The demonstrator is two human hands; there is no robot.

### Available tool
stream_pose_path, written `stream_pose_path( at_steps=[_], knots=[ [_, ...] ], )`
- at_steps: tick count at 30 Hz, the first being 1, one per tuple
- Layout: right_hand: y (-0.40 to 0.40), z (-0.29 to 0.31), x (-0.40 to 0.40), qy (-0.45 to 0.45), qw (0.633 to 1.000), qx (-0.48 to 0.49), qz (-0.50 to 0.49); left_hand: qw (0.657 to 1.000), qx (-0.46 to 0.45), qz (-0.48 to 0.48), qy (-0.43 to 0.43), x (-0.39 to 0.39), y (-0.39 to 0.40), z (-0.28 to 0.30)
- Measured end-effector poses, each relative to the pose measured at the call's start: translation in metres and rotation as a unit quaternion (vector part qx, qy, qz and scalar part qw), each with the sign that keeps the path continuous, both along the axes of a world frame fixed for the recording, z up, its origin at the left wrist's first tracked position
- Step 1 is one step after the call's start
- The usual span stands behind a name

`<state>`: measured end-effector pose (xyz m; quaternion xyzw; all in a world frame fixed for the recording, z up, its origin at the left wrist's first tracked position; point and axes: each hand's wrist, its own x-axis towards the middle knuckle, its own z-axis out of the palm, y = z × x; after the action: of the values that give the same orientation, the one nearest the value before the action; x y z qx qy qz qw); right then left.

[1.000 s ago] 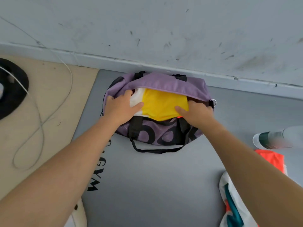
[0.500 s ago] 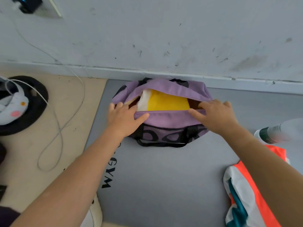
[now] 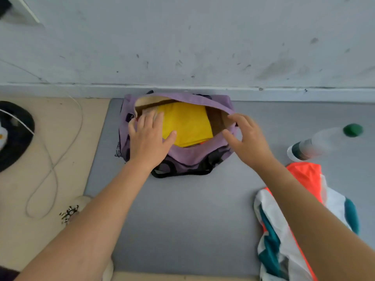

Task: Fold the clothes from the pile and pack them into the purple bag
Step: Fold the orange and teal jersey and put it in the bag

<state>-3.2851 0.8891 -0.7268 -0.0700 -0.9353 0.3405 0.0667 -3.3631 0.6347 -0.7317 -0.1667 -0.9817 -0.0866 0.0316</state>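
Against the far wall on the grey mat (image 3: 182,209) sits the purple bag (image 3: 194,157), mouth open with a folded yellow garment (image 3: 186,122) inside — the left hand (image 3: 149,140) lies flat, fingers spread, on its left end, the right hand (image 3: 247,138) hovers relaxed, fingers splayed, at its right rim, holding nothing — and an orange, white and teal garment (image 3: 284,250) lies near right.

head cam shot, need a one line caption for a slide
Left hand rests on the yellow garment inside the open purple bag; right hand hovers open.

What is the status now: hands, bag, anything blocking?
Left hand flat on bag edge, open. Right hand open at bag's right rim, holding nothing. Yellow garment inside, bag unzipped. Nothing blocking; striped garment still on mat.
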Motion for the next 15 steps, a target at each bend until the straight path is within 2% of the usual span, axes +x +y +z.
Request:
stream_pose_path(
  at_steps=[2,3,5,7,10,12,14,15],
  knots=[
    [0.016,-0.010,0.038,-0.006,0.997,-0.027,-0.066,0.995,0.075,-0.067,0.013,0.026,0.033,-0.003],
    [0.026,-0.018,0.059,-0.032,0.993,-0.035,-0.110,0.989,0.112,-0.098,-0.016,0.042,0.052,-0.005],
    [0.051,-0.034,0.105,-0.091,0.975,-0.033,-0.201,0.970,0.157,-0.128,-0.136,0.076,0.092,-0.014],
    [0.077,-0.048,0.148,-0.132,0.949,-0.013,-0.287,0.945,0.150,-0.141,-0.255,0.111,0.130,-0.029],
    [0.106,-0.063,0.200,-0.187,0.901,0.012,-0.392,0.870,0.177,-0.099,-0.449,0.157,0.172,-0.057],
    [0.116,-0.070,0.221,-0.266,0.872,-0.005,-0.412,0.815,0.202,-0.035,-0.541,0.181,0.188,-0.071],
    [0.120,-0.076,0.232,-0.310,0.865,-0.060,-0.389,0.766,0.221,0.009,-0.604,0.200,0.199,-0.078],
    [0.120,-0.077,0.235,-0.307,0.875,-0.072,-0.366,0.740,0.236,0.025,-0.629,0.208,0.203,-0.079]
  ],
)
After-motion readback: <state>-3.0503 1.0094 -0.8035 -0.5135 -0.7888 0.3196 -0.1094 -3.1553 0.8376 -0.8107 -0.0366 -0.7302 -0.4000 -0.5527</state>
